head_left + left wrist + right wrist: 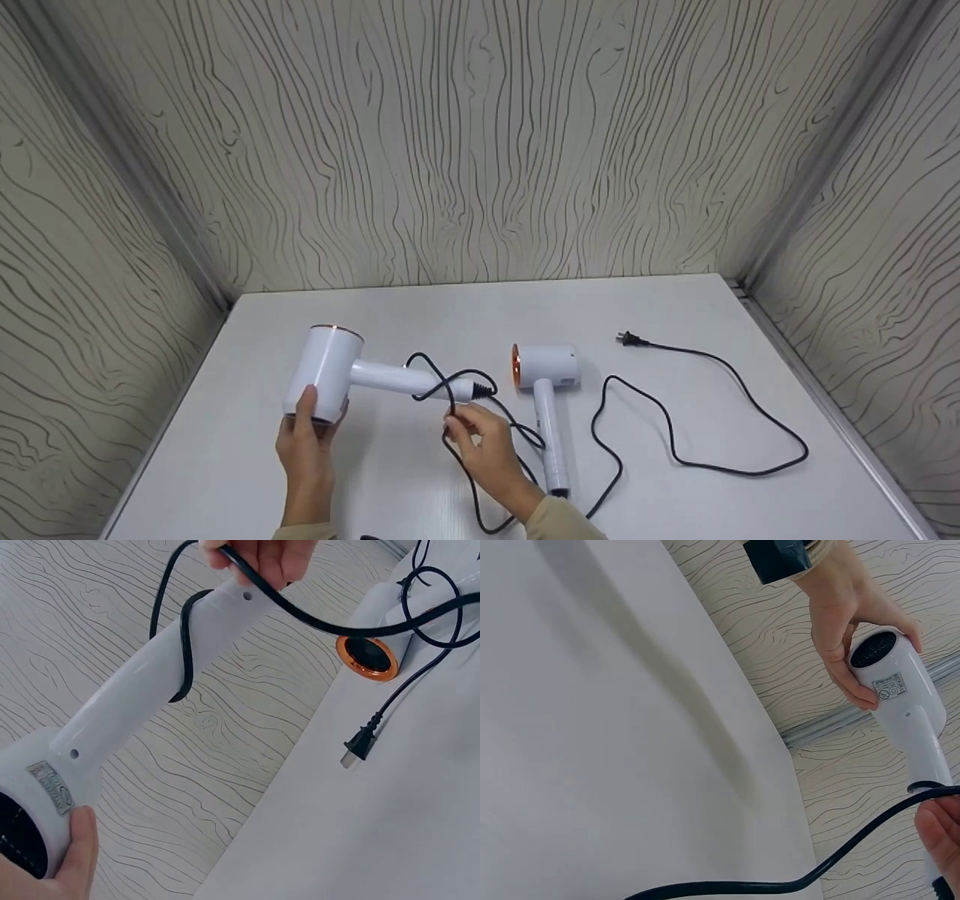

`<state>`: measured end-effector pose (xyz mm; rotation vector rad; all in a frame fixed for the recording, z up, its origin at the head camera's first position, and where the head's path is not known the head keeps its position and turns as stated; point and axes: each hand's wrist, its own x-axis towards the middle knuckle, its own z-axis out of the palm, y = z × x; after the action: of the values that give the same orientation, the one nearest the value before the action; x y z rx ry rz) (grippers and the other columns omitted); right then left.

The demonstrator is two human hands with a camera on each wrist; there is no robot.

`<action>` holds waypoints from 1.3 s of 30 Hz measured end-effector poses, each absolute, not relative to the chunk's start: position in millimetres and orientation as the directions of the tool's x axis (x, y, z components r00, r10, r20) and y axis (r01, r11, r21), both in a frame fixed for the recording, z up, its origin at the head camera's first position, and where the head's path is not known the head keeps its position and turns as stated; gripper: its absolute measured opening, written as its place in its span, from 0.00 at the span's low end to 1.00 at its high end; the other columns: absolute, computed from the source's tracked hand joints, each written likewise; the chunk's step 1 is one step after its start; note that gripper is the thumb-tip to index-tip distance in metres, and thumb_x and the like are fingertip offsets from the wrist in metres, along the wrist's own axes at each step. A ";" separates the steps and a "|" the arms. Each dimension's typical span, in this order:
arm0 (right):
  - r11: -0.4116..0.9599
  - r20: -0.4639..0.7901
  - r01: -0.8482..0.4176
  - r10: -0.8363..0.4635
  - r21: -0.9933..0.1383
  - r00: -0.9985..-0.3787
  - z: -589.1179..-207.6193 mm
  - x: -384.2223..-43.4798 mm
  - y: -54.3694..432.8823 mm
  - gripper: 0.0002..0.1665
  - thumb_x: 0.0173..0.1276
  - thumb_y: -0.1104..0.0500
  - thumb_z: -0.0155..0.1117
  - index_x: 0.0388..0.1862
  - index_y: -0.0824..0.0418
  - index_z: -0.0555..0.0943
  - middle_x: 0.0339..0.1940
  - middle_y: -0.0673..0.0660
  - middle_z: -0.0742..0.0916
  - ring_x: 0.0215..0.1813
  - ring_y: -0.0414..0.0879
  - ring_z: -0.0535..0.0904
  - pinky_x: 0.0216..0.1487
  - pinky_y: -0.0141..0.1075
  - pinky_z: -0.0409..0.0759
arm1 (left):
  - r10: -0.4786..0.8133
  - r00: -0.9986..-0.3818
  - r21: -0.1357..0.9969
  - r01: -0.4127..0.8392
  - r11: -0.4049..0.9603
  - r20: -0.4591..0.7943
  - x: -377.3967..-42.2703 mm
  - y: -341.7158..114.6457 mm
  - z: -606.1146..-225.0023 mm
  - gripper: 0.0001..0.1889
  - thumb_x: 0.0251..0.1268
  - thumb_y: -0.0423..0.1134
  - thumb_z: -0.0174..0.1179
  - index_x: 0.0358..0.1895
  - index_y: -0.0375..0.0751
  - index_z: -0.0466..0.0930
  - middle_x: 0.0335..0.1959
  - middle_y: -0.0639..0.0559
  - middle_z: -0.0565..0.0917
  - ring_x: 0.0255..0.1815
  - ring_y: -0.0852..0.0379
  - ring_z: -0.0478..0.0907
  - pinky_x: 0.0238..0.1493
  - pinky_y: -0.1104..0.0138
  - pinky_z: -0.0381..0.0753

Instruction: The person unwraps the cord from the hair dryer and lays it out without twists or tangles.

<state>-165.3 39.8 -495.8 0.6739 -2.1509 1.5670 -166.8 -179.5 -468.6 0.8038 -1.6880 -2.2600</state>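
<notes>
A white hair dryer [325, 371] with an orange-trimmed end is held up by my left hand [306, 448], which grips its barrel near the dark grille. Its handle [142, 682] points to the right, and the black cord [186, 652] loops around it. Close to the handle's cord end, my right hand [487, 451] pinches the cord between thumb and fingers. The left hand [840, 630] and the label on the barrel show in the right wrist view.
To the right, a second white hair dryer [551, 367] lies on the white table [405, 480]. Its orange end faces left. A black cord [739, 472] winds over the right side, ending in a plug [630, 339]. Patterned walls [465, 150] enclose the table.
</notes>
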 end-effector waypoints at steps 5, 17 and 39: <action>0.286 0.614 -0.615 -0.104 -0.735 -0.783 -493.5 -167.0 44.7 0.06 0.68 0.66 0.59 0.33 0.65 0.82 0.25 0.57 0.85 0.26 0.44 0.81 0.29 0.26 0.82 | -0.476 -0.831 0.947 -0.173 -0.272 -0.289 -164.9 -184.5 -467.4 0.44 0.67 0.66 0.47 0.76 0.40 0.47 0.73 0.41 0.58 0.71 0.47 0.64 0.53 0.80 0.79; 0.373 0.699 -0.658 -0.034 -0.654 -0.714 -484.3 -177.8 60.0 0.05 0.63 0.70 0.63 0.35 0.68 0.85 0.24 0.55 0.84 0.26 0.39 0.77 0.27 0.23 0.78 | -0.466 -0.839 0.952 -0.181 -0.247 -0.280 -164.2 -193.1 -471.6 0.44 0.67 0.66 0.44 0.76 0.40 0.48 0.73 0.40 0.58 0.72 0.44 0.64 0.66 0.67 0.73; 0.412 0.659 -0.603 -0.006 -0.684 -0.752 -493.7 -198.4 84.7 0.04 0.60 0.71 0.65 0.33 0.71 0.86 0.27 0.61 0.86 0.30 0.44 0.81 0.28 0.27 0.82 | -0.395 -0.887 0.937 -0.102 -0.334 -0.238 -162.6 -199.7 -467.5 0.39 0.69 0.65 0.43 0.74 0.43 0.51 0.57 0.53 0.67 0.47 0.67 0.77 0.51 0.75 0.83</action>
<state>-198.4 84.7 -493.7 0.5151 -2.0950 1.3489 -162.6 -199.7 -467.5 0.6479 -1.6897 -2.3362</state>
